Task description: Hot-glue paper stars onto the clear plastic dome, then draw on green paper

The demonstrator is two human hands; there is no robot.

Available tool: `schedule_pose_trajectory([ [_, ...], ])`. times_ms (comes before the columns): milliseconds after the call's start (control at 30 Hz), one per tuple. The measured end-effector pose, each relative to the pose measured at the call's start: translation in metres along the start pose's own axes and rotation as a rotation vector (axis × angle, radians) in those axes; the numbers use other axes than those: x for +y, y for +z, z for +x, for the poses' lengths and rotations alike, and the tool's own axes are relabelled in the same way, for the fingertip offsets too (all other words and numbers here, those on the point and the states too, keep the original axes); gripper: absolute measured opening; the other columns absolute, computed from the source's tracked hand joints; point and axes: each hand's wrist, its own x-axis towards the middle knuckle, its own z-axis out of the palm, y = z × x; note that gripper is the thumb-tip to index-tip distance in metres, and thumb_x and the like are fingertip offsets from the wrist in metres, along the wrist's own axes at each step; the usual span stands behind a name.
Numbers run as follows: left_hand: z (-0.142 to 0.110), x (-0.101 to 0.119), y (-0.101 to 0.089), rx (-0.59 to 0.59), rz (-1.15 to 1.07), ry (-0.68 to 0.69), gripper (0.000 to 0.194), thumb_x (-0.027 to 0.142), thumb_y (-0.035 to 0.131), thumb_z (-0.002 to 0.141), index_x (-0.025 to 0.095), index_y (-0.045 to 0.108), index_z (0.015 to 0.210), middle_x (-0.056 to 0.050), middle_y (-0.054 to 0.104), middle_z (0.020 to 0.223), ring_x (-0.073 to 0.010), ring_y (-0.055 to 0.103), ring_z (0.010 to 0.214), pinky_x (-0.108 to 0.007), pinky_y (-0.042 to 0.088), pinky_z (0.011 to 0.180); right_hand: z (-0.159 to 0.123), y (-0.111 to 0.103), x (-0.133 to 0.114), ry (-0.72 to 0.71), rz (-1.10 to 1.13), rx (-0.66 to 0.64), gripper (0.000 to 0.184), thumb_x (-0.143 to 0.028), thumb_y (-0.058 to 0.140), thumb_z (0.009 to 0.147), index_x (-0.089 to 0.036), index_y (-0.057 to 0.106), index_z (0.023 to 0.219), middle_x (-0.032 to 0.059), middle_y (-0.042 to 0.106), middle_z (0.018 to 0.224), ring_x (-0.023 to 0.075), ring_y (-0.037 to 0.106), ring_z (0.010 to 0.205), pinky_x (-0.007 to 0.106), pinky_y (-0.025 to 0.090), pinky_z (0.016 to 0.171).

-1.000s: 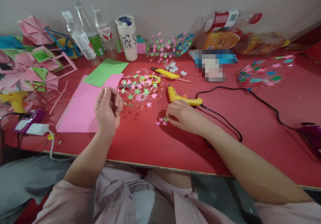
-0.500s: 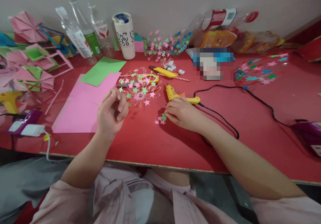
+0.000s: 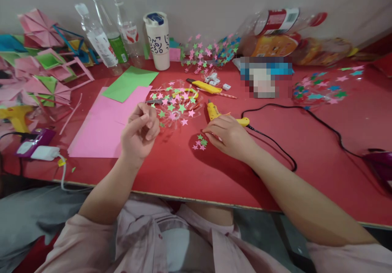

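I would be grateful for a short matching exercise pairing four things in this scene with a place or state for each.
Column one
1. Green sheet
2. Tumbler
3. Small cluster of stars
4. Left hand

Column two
A. Fingers curled
B. Standing upright, with a dark blue lid
C. Lying partly over pink paper
D. On the red table, between the two hands

Pairs: 1-C, 2-B, 3-D, 4-A

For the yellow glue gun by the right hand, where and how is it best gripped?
Probably by the handle, coming from the near right with the right hand. The glue gun lies with its nozzle pointing away and its handle stretching rightward to the black cord, so that approach should avoid the nozzle.
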Motion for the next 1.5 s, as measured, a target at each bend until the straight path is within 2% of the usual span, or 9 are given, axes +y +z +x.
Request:
schedule_pose_trajectory([
  [100, -0.001, 0.002, -0.002, -0.116, 0.026, 0.054, 0.037, 0.028, 0.081, 0.063, 0.019, 0.045, 0.061, 0.008, 0.043, 0.053, -0.0001, 0.032, 0.032, -0.013, 0.024, 0.029, 0.0, -0.001, -0.001, 0.015, -0.007, 0.017, 0.025, -0.024, 0.043, 0.094, -0.017, 0.066, 0.087, 0.008, 0.067, 0.084, 0.0212, 0.057, 0.081, 0.035, 0.04, 0.074],
  [233, -0.01, -0.003, -0.005, -0.302, 0.13, -0.039, 0.029, 0.033, 0.08, 0.069, 0.019, 0.055, 0.064, 0.006, 0.053, 0.047, -0.0012, 0.032, 0.024, -0.012, 0.021, 0.023, -0.001, 0.0, -0.004, -0.02, 0.023, -0.055, 0.021, -0.023, 0.046, 0.091, -0.018, 0.066, 0.087, 0.0069, 0.066, 0.085, 0.0196, 0.055, 0.082, 0.035, 0.04, 0.079],
  [300, -0.015, -0.008, -0.006, -0.35, 0.206, -0.128, 0.025, 0.036, 0.075, 0.076, 0.018, 0.06, 0.066, 0.005, 0.056, 0.045, -0.0032, 0.037, 0.024, -0.012, 0.023, 0.023, -0.002, 0.001, -0.007, -0.046, 0.033, -0.098, 0.019, -0.022, 0.048, 0.09, -0.017, 0.066, 0.086, 0.0076, 0.066, 0.087, 0.0197, 0.054, 0.084, 0.035, 0.039, 0.081],
  [400, -0.02, -0.016, -0.005, -0.391, 0.317, -0.202, 0.04, 0.047, 0.057, 0.088, 0.017, 0.061, 0.062, 0.001, 0.057, 0.044, -0.0057, 0.044, 0.027, -0.013, 0.028, 0.025, -0.003, 0.006, -0.013, -0.065, 0.028, -0.154, 0.017, -0.023, 0.05, 0.089, -0.016, 0.066, 0.087, 0.0082, 0.065, 0.089, 0.0196, 0.051, 0.085, 0.035, 0.037, 0.082],
  [467, -0.021, -0.018, -0.002, -0.401, 0.385, -0.212, 0.045, 0.051, 0.052, 0.09, 0.017, 0.062, 0.061, 0.0, 0.058, 0.046, -0.0061, 0.047, 0.03, -0.014, 0.031, 0.028, -0.003, 0.01, -0.016, -0.09, 0.009, -0.174, 0.018, -0.024, 0.05, 0.089, -0.016, 0.067, 0.088, 0.008, 0.064, 0.088, 0.0193, 0.05, 0.085, 0.036, 0.036, 0.083],
  [633, -0.021, -0.021, 0.006, -0.422, 0.552, -0.24, 0.038, 0.048, 0.061, 0.084, 0.017, 0.059, 0.063, 0.001, 0.057, 0.049, -0.0053, 0.045, 0.036, -0.015, 0.035, 0.035, -0.002, 0.016, -0.018, -0.192, -0.095, -0.161, 0.026, -0.026, 0.044, 0.094, -0.016, 0.067, 0.086, 0.0067, 0.064, 0.083, 0.0188, 0.046, 0.081, 0.036, 0.033, 0.086],
  [1000, -0.022, -0.032, 0.016, -0.477, 0.762, -0.222, 0.027, 0.033, 0.057, 0.085, 0.017, 0.056, 0.063, 0.004, 0.055, 0.051, -0.0052, 0.044, 0.04, -0.017, 0.035, 0.04, -0.001, 0.018, -0.016, -0.214, -0.299, -0.133, 0.027, -0.017, 0.044, 0.091, -0.016, 0.063, 0.072, 0.0048, 0.059, 0.072, 0.0184, 0.041, 0.076, 0.035, 0.029, 0.087],
  [1333, -0.02, -0.05, 0.016, -0.41, 0.874, -0.401, 0.026, 0.035, 0.054, 0.086, 0.018, 0.05, 0.066, 0.006, 0.052, 0.051, -0.0058, 0.046, 0.038, -0.017, 0.035, 0.039, 0.001, 0.017, -0.018, -0.028, -0.171, -0.089, 0.014, -0.016, 0.049, 0.083, -0.017, 0.06, 0.074, 0.0048, 0.059, 0.074, 0.018, 0.046, 0.071, 0.035, 0.033, 0.081],
  [1500, -0.02, -0.053, 0.019, -0.379, 0.847, -0.432, 0.028, 0.037, 0.052, 0.086, 0.018, 0.05, 0.066, 0.007, 0.052, 0.048, -0.0054, 0.044, 0.036, -0.017, 0.032, 0.038, -0.002, 0.014, -0.019, 0.012, -0.067, 0.042, 0.017, -0.02, 0.048, 0.089, -0.018, 0.058, 0.075, 0.0044, 0.062, 0.077, 0.0174, 0.053, 0.074, 0.034, 0.037, 0.079],
])
